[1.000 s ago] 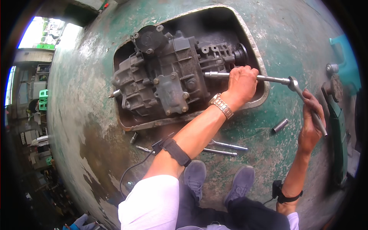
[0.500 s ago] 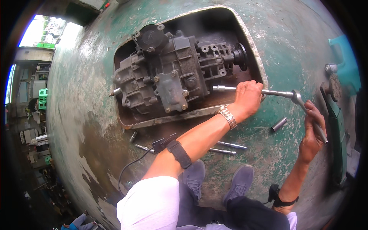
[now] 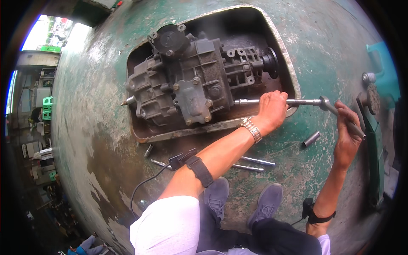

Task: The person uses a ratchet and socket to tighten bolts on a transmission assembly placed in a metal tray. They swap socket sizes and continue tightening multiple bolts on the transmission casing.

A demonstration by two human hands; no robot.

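A grey cast-metal gearbox [image 3: 197, 102] with ribs, bolted covers and a flange sits in a shallow dark metal tray [image 3: 288, 66]. My left hand [image 3: 273, 108] grips a chrome socket extension [image 3: 302, 101], whose socket end reaches the lower right side of the gearbox housing; exact engagement is unclear. A wrench [image 3: 330, 107] joins the extension's outer end, and my right hand [image 3: 346, 129] is wrapped round its handle. A loose socket [image 3: 311, 139] lies on the floor near the tray, with several chrome bars [image 3: 250, 168] below it, partly hidden by my left forearm.
A green jack [image 3: 374, 157] and a turquoise plastic item [image 3: 382, 72] stand at the right. Green crates [image 3: 47, 108] and clutter line the left. Another person [image 3: 87, 247] is at the bottom left. The painted floor [image 3: 93, 127] is stained.
Over the last second the extension and my left hand have moved down, toward the tray's near edge. The wrench handle's angle has shifted slightly, and my right hand has moved with it.
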